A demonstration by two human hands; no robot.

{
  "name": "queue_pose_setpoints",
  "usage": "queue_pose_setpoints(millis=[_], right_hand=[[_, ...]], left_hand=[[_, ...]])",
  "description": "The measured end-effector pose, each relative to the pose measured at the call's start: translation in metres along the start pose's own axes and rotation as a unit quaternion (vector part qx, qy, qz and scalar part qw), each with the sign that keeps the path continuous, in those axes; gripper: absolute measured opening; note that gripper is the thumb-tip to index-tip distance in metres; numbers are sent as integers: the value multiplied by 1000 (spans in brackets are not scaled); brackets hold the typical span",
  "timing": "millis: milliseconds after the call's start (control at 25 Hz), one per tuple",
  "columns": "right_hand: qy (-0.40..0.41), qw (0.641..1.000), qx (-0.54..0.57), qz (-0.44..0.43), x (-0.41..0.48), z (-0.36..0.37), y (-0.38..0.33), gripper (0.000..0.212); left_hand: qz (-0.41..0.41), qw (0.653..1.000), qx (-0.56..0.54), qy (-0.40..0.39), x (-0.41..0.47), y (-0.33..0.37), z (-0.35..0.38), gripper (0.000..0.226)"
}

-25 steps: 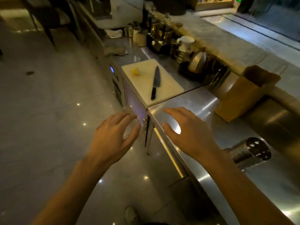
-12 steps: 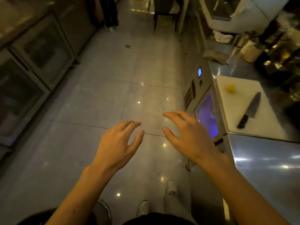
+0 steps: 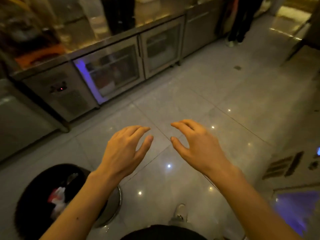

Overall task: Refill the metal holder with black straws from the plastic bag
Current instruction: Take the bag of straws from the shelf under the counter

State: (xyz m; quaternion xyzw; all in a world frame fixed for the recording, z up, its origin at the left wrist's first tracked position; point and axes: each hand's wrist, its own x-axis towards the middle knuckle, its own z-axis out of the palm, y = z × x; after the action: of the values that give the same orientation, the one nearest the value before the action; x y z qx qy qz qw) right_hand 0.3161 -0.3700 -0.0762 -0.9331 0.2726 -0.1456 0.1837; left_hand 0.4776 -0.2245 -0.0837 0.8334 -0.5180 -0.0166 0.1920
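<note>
Neither the metal holder, the black straws nor the plastic bag is in view. My left hand (image 3: pixel 124 149) and my right hand (image 3: pixel 195 146) float side by side over the tiled floor, palms down. Their fingers are relaxed and slightly bent, and both hands hold nothing. A small gap separates the two thumbs.
A row of steel under-counter fridges (image 3: pixel 110 71) with glass doors runs along the far side of the aisle. A black-lined bin (image 3: pixel 57 196) with rubbish stands at my lower left. Another person's legs (image 3: pixel 239 21) are at the top right. A counter front (image 3: pixel 294 170) is at right.
My view has swung left, away from the steel counter with the cutting board, knife and holder, to the opposite fridges. Both hands stayed empty in front of me.
</note>
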Motion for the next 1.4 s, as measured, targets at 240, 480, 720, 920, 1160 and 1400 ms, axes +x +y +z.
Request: queue_pose_setpoints(millis=[240,480,720,920,1160,1400], right_hand=[[-63,987,21,-143,57,17,0,43],[-105,962,35,-250,102,50,-44,44],[-125,940,14,-318,156,84,-108,48],[-125,926,-11,-355,216,121,-187,49],[-133,898,-20,-418,276,166,-283,49],[-142,871,10,-470,339,211,-351,48]], left_hand=[[-136,989,52,13,-21,-4,-11,53],[-244,965,90,35,-40,-40,-29,57],[-298,948,83,76,-45,-108,-42,60],[-330,934,61,126,-36,-193,-72,61],[-386,904,79,166,-47,-280,-110,61],[-433,876,101,186,-36,-349,-130,59]])
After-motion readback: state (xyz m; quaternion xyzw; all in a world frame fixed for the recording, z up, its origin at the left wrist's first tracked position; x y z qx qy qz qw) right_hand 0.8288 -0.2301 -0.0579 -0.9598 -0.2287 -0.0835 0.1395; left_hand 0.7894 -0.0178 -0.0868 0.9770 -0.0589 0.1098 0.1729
